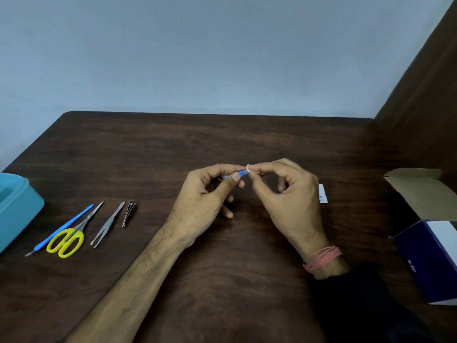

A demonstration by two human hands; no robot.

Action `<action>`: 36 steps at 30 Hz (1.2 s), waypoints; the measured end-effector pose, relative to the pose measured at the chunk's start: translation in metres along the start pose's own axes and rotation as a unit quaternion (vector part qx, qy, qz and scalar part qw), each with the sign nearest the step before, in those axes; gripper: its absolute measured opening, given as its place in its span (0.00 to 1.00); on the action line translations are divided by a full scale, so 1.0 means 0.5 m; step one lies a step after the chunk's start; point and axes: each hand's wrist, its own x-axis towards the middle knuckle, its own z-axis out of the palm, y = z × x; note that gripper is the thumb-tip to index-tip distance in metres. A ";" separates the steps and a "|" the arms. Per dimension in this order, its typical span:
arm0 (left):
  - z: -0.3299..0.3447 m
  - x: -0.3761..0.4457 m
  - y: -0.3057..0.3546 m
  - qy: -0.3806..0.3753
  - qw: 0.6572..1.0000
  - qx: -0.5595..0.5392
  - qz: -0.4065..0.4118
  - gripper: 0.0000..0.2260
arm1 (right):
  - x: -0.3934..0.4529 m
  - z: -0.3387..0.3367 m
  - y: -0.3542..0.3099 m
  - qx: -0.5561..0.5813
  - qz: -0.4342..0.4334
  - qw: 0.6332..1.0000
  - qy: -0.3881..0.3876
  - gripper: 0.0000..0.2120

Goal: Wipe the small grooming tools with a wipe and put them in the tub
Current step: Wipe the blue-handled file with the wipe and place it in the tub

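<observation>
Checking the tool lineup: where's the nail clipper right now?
In the head view, the nail clipper lies on the table's left side, last in the tool row, just right of the tweezers and left of the left hand.

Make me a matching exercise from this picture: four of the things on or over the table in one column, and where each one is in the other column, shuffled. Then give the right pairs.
Things
1. scissors
2. tub
3. nail clipper
4. wipe

Places
A. at the left edge of the table
B. pinched in the right hand
C. between the blue-handled tool and the tweezers
D. at the right end of the row of tools, beside the tweezers

Pairs: 1-C, 2-A, 3-D, 4-B
</observation>
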 end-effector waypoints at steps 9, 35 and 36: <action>0.002 0.000 0.002 -0.007 1.000 -0.012 0.005 0.10 | 0.000 0.001 -0.007 0.001 -0.025 1.000 -0.007 0.07; 0.003 -0.008 0.016 -0.011 0.999 0.030 -0.004 0.13 | -0.011 0.003 -0.023 -0.086 -0.082 0.993 -0.027 0.10; 0.002 -0.008 0.017 -0.006 0.999 0.030 -0.009 0.13 | -0.011 0.004 -0.024 -0.084 -0.090 0.992 -0.033 0.10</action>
